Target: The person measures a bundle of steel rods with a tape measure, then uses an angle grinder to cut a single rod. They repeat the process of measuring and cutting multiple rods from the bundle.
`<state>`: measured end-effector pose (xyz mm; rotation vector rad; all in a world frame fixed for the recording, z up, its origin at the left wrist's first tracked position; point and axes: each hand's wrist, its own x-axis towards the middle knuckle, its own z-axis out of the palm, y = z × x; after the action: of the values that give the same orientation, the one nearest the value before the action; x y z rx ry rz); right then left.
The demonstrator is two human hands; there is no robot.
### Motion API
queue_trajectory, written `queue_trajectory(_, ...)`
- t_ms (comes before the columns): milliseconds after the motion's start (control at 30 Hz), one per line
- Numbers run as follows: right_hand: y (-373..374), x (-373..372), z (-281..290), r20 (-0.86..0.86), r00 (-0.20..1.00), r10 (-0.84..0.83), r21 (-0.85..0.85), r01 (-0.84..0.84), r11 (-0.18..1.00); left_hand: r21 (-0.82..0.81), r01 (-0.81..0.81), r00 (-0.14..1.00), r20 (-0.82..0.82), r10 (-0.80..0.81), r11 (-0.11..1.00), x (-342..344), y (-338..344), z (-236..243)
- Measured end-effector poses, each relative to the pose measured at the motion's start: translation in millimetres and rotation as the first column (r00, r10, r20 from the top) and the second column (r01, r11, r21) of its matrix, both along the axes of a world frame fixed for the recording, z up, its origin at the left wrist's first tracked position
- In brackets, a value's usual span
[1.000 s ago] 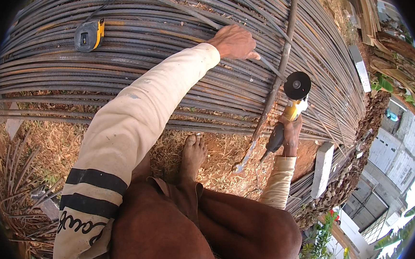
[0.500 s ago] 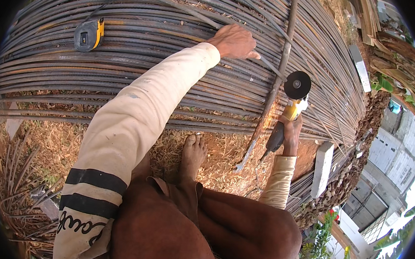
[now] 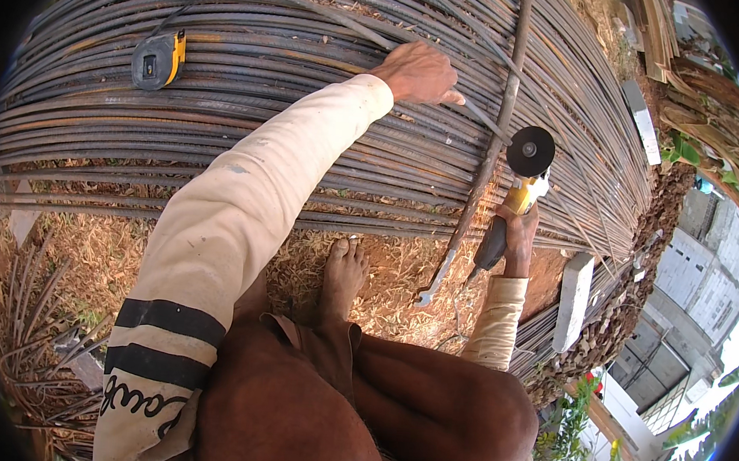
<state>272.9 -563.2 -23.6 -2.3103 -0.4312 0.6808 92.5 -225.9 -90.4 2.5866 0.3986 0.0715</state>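
Observation:
My left hand [image 3: 416, 73] is closed around a rebar rod [image 3: 488, 121] that slants across the pile toward the right. The rod's right end reaches the edge of the dark disc of an angle grinder [image 3: 522, 194]. My right hand [image 3: 517, 232] grips the grinder, which has a yellow and silver head and a dark body. Between my hands, a long rusty bar [image 3: 510, 86] lies crosswise under the rod; its near end is shaped like an open wrench jaw. Whether the disc is spinning cannot be made out.
Many long rebar rods [image 3: 249, 119] spread across the ground ahead. A yellow and black tape measure [image 3: 159, 60] lies on them at the left. White blocks [image 3: 573, 302] stand at the right. Shorter rods [image 3: 31, 352] are heaped at the lower left. A power cord trails near the grinder.
Orange sparks along the lower part of the rusty bar have mostly faded. Both hands, the rod and the grinder keep nearly the same places.

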Motion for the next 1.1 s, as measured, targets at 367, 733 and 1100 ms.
queue_trajectory(367,-2,2,-1,0.000,1.000,0.007,-0.012,-0.007,1.000,0.015,-0.003,1.000,0.027,0.002,1.000,0,0,1)
queue_trajectory(733,2,-5,7,-0.018,1.000,0.025,-0.006,-0.025,1.000,0.004,-0.005,1.000,0.022,0.005,1.000,-1,0,0)
queue_trajectory(1100,-3,0,0,0.017,0.999,0.030,0.007,-0.031,1.000,0.000,-0.007,1.000,0.000,0.007,1.000,1,1,0)
